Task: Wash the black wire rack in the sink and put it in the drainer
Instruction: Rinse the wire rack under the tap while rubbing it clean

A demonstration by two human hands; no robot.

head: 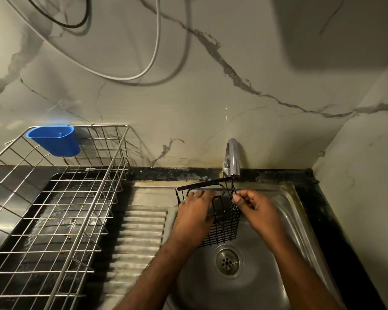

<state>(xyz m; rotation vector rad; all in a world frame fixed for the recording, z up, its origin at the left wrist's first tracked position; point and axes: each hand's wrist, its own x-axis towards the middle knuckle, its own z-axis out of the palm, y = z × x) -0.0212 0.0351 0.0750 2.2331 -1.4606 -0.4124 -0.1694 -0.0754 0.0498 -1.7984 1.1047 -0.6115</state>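
Observation:
A small black wire rack (225, 224) is held tilted over the steel sink basin (285, 220), just under the tap spout (233, 157). My left hand (196, 214) grips its left side, with the fingers curled over the upper rim. My right hand (252, 204) pinches the rack's right upper edge between thumb and fingers. No water stream is visible from the tap. The metal wire drainer (61, 198) stands to the left on a black tray.
A blue plastic cup (55, 140) hangs on the drainer's far rim. The sink's ribbed draining board (139, 238) lies between drainer and basin. The drain (227, 261) sits below the rack. Marble walls close the back and right; cables hang above.

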